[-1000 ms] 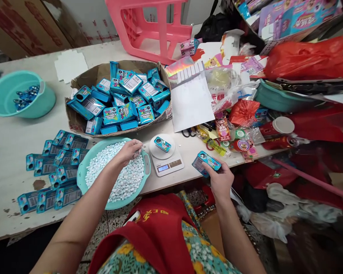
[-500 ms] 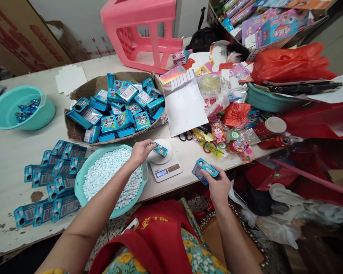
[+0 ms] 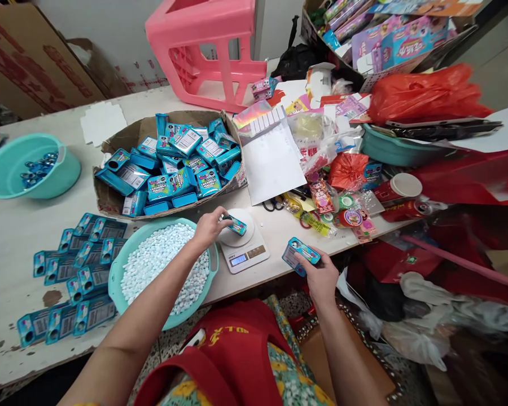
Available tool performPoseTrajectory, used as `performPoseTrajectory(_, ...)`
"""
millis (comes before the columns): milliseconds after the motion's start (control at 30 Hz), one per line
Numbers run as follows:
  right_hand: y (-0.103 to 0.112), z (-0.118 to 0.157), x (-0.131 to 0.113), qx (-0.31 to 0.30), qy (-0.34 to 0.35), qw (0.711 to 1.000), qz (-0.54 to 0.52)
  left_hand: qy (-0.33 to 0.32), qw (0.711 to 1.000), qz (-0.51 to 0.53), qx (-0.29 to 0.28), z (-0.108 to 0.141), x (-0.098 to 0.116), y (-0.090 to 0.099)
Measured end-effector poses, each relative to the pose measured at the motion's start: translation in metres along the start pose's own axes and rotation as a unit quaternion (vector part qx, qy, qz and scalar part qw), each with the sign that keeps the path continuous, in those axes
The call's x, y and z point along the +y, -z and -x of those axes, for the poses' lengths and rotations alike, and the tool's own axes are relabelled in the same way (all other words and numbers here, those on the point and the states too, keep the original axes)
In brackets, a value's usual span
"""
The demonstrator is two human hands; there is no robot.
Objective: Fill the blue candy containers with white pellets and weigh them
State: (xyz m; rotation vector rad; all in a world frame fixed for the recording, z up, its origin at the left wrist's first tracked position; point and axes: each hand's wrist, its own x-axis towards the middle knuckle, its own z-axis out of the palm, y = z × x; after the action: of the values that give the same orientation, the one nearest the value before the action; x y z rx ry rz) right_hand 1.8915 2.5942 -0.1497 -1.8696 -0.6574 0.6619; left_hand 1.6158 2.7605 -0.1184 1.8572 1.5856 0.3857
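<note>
A small blue candy box (image 3: pixel 237 225) lies on the round plate of a white digital kitchen scale (image 3: pixel 248 258). My left hand (image 3: pixel 211 228) reaches over the candy basin, thumb and fingertips closed around the box's left end. Off the table's front edge, my right hand (image 3: pixel 323 275) grips a second blue candy box (image 3: pixel 301 255) by its right end, with the round hole in its top end facing up-left. Under my left forearm stands a turquoise basin (image 3: pixel 115 282) full of small white candies (image 3: pixel 152 259). The scale's display is lit, but its digits are blurred.
Several blue boxes (image 3: pixel 93 276) lie in rows at left. A cardboard tray (image 3: pixel 99 197) heaped with more boxes stands behind the basin. Another turquoise basin (image 3: pixel 68 172) holds shiny blue pieces. Scissors (image 3: pixel 273 204), wrappers, a can and a pink stool (image 3: pixel 201 39) crowd the back and right.
My left fingertips have come down onto the left end of the box on the scale. A white candy seen at them before no longer shows. My right hand has hardly moved.
</note>
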Motion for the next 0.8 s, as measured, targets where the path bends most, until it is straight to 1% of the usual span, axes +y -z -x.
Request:
performPoseTrajectory(67,0.000,-0.002,0.001,0.005,-0.004,1.000,-0.003,0.032,0.991,0.130,0.004,0.003,0.000,0.006)
performPoseTrajectory(100,0.000,-0.002,0.001,0.008,-0.008,1.000,-0.006,0.059,0.978,0.202,0.001,0.006,-0.001,0.011)
performPoseTrajectory(133,0.000,-0.003,0.001,0.011,-0.012,1.000,-0.010,0.092,0.958,0.273,-0.005,0.010,-0.003,0.017)
performPoseTrajectory(200,0.000,-0.005,0.002,0.016,-0.016,1.000,-0.013,0.157,0.908,0.388,-0.011,0.023,-0.010,0.030)
performPoseTrajectory(233,0.000,-0.006,0.002,0.018,-0.016,1.000,-0.013,0.180,0.887,0.425,-0.011,0.031,-0.015,0.038)
performPoseTrajectory(267,0.000,-0.007,0.002,0.019,-0.016,1.000,-0.012,0.199,0.874,0.443,-0.009,0.039,-0.021,0.045)
performPoseTrajectory(300,0.000,-0.008,0.001,0.020,-0.015,1.000,-0.012,0.213,0.870,0.444,-0.004,0.047,-0.028,0.051)
performPoseTrajectory(367,0.000,-0.009,-0.001,0.020,-0.018,1.000,-0.015,0.233,0.882,0.409,0.004,0.062,-0.043,0.060)
performPoseTrajectory(433,-0.001,-0.009,-0.003,0.015,-0.019,0.999,-0.022,0.238,0.906,0.349,0.012,0.073,-0.058,0.063)
performPoseTrajectory(500,-0.003,-0.008,-0.006,0.010,-0.015,0.999,-0.026,0.236,0.935,0.262,0.029,0.080,-0.070,0.063)
performPoseTrajectory(567,-0.005,-0.008,-0.009,0.002,-0.012,1.000,-0.026,0.229,0.961,0.149,0.037,0.084,-0.079,0.063)
performPoseTrajectory(633,-0.007,-0.008,-0.011,-0.003,-0.009,1.000,-0.021,0.213,0.975,0.054,0.020,0.086,-0.083,0.065)
performPoseTrajectory(667,-0.008,-0.008,-0.012,-0.007,-0.009,1.000,-0.017,0.201,0.979,0.024,0.006,0.086,-0.083,0.067)
performPoseTrajectory(733,-0.011,-0.008,-0.013,-0.010,-0.009,1.000,-0.010,0.175,0.984,-0.006,-0.014,0.086,-0.080,0.071)
performPoseTrajectory(800,-0.013,-0.008,-0.014,-0.012,-0.010,1.000,-0.008,0.157,0.987,-0.027,-0.020,0.084,-0.073,0.075)
